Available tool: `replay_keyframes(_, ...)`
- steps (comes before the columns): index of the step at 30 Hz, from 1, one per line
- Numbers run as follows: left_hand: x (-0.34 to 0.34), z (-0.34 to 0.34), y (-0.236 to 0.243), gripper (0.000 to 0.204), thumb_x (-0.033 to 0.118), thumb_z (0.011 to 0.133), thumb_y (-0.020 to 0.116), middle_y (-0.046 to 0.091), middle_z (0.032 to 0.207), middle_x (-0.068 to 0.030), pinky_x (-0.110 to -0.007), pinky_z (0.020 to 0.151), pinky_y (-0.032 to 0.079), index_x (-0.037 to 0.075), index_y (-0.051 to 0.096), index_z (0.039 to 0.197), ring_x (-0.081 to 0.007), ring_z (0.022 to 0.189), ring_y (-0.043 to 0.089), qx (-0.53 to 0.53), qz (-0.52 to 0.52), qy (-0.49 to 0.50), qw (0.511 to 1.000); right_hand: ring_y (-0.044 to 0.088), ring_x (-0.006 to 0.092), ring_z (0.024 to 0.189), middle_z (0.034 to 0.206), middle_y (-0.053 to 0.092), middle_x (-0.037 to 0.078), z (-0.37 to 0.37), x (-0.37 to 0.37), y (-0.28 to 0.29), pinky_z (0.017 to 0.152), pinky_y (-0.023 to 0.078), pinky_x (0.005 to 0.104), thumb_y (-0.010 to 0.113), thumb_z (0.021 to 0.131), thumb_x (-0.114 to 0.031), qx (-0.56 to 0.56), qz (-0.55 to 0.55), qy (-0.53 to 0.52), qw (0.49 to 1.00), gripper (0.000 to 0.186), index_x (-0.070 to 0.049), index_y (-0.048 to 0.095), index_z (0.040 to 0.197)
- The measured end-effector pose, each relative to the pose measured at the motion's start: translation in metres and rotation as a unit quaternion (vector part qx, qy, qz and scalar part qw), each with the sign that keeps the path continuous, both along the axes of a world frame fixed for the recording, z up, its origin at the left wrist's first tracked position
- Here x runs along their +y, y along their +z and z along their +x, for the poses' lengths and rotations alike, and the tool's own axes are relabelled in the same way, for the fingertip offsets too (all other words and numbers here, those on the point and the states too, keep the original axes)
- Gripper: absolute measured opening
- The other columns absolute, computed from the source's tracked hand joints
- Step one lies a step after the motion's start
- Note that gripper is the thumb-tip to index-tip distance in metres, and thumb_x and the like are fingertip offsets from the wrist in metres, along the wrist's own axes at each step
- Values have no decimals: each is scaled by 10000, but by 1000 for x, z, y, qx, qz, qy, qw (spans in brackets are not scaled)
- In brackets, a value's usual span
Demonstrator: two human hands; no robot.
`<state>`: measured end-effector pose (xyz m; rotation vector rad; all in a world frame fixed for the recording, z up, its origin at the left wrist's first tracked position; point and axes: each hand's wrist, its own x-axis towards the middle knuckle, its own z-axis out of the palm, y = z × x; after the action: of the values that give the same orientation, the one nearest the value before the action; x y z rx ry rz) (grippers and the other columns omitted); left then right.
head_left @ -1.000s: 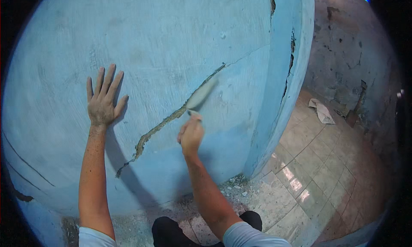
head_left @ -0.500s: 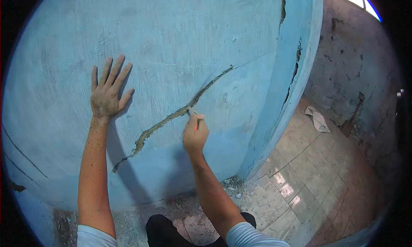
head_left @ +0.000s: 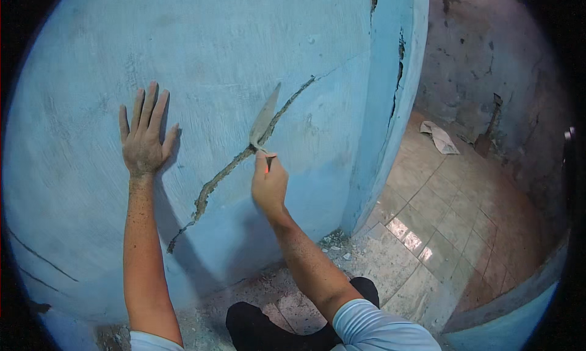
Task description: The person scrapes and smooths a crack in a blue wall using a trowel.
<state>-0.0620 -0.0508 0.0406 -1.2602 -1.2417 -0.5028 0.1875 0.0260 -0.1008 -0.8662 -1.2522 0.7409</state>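
A pointed trowel (head_left: 266, 115) with a grey metal blade and a bit of orange at its handle is gripped in my right hand (head_left: 270, 181). Its blade tilts up along the upper left side of a rough, opened crack (head_left: 215, 183) in the light blue wall (head_left: 213, 58). That crack climbs slantwise from lower left to upper right; the blade and my hand lie across part of it. Spread flat on the wall to the left, my left hand (head_left: 144, 144) holds nothing. Dust coats its fingers.
Two dark cracks (head_left: 400, 67) run down near the wall's right end. Plaster rubble (head_left: 336, 244) lies along its foot. Past the corner, a pale crumpled sheet (head_left: 439, 137) rests on the tiled floor (head_left: 427, 192), and a long-handled tool (head_left: 485, 142) leans by the grey wall.
The trowel blade has turned so its flat side shows, pointing up the wall beside the crack. My left hand stays flat on the wall. The whole view has shifted slightly.
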Motion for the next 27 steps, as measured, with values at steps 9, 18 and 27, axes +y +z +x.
replay_keyframes(9, -6, 0, -1, 689, 506, 950, 652, 358, 1712, 85, -507, 1331, 133, 326, 470, 1590, -164, 1577, 313, -32, -3, 5, 999, 694, 443, 737, 787, 694, 223, -10, -24, 18, 635, 523, 476, 632, 1039, -279, -36, 126, -36, 991, 287, 4, 675, 1014)
replay_keyframes(18, -3, -4, -2, 676, 471, 972, 627, 367, 1709, 68, -500, 1333, 130, 298, 455, 1602, -173, 1583, 308, -39, -11, -17, 999, 673, 482, 706, 757, 672, 230, -20, -44, 56, 618, 498, 502, 592, 1054, -279, -6, 206, -41, 978, 295, 10, 647, 1039)
replay_keyframes(27, -6, -5, -4, 699, 471, 954, 666, 364, 1711, 64, -500, 1332, 135, 292, 462, 1598, -180, 1579, 319, -47, -4, -49, 998, 635, 263, 676, 720, 641, 171, -12, -20, 34, 652, 486, 416, 543, 1088, -364, 109, 52, 14, 993, 455, 54, 680, 976)
